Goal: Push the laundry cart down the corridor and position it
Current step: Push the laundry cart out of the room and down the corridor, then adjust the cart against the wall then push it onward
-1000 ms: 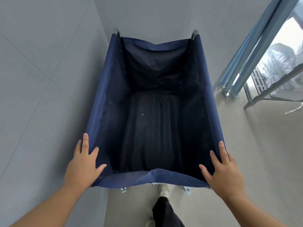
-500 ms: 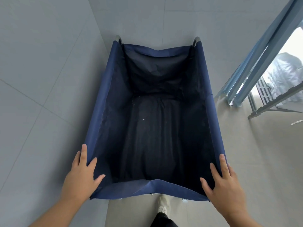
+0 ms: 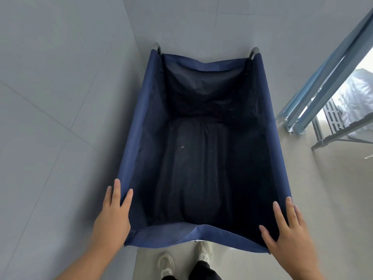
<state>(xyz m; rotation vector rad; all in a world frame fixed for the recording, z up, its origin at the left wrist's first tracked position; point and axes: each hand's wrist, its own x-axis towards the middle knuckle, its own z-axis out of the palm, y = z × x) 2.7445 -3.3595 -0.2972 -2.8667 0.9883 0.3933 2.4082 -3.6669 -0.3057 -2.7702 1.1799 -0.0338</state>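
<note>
The laundry cart (image 3: 133,138) is a deep navy fabric bin on a metal frame, directly below me, with nothing visible in its dark inside. Two chrome frame ends stick up at its far corners. My left hand (image 3: 113,217) rests on the near left corner of the rim, fingers spread flat over the fabric. My right hand (image 3: 290,231) lies the same way on the near right corner, thumb inside the bin. Whether the fingers curl around the frame is hidden.
A grey tiled wall (image 3: 50,118) runs close along the cart's left side and another closes the far end. On the right, a blue sliding door frame (image 3: 323,81) and a metal drying rack (image 3: 343,134). Beige floor (image 3: 323,188) lies to the right. My shoes (image 3: 167,263) show below the cart.
The cart has rolled forward toward the far wall and sits lower in view; both hands stayed on its near corners. The door frame has slid toward the right edge.
</note>
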